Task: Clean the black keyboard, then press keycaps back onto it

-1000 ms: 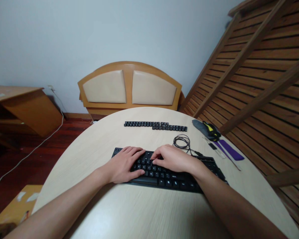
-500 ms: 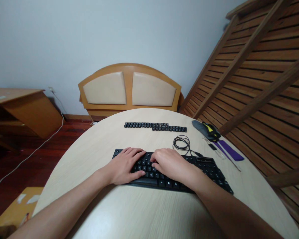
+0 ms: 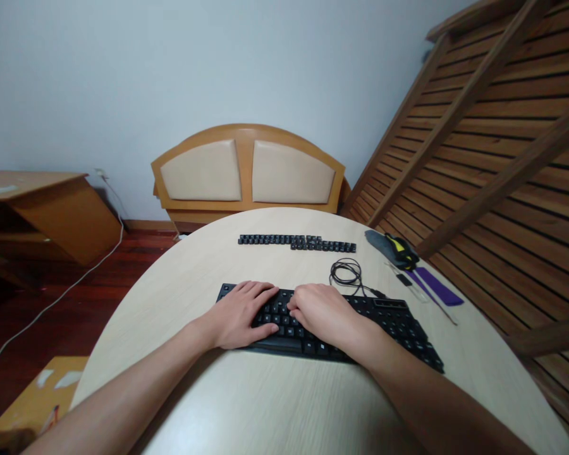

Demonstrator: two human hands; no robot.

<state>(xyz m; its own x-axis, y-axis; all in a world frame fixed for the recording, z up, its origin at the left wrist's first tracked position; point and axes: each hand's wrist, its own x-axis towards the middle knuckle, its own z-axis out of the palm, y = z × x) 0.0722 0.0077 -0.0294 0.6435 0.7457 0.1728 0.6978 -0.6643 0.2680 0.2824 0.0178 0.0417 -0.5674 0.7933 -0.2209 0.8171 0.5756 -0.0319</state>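
Note:
A black keyboard (image 3: 284, 344) lies on the round pale table with both my hands on it. My left hand (image 3: 245, 316) rests flat across its left part, fingers spread and thumb stretched along the lower keys. To its right, my right hand (image 3: 320, 313) is curled with its fingertips down at the middle keys. Whatever those closed fingers may hold is hidden. Behind the keyboard, loose black keycaps (image 3: 265, 239) stand in rows. The right part of the keyboard shows darker spots where key mounts seem bare.
A coiled black cable (image 3: 346, 272) lies behind the keyboard. At the right are a grey and yellow-black item (image 3: 398, 249), a thin tool with a black grip (image 3: 404, 279), a purple strip (image 3: 439, 286) and a thin metal rod (image 3: 443, 311). A slatted wooden panel (image 3: 502, 158) leans beyond.
My right hand has tilted slightly and its fingers are more tucked in over the same keys. My left hand stays in place; the view has shifted a little.

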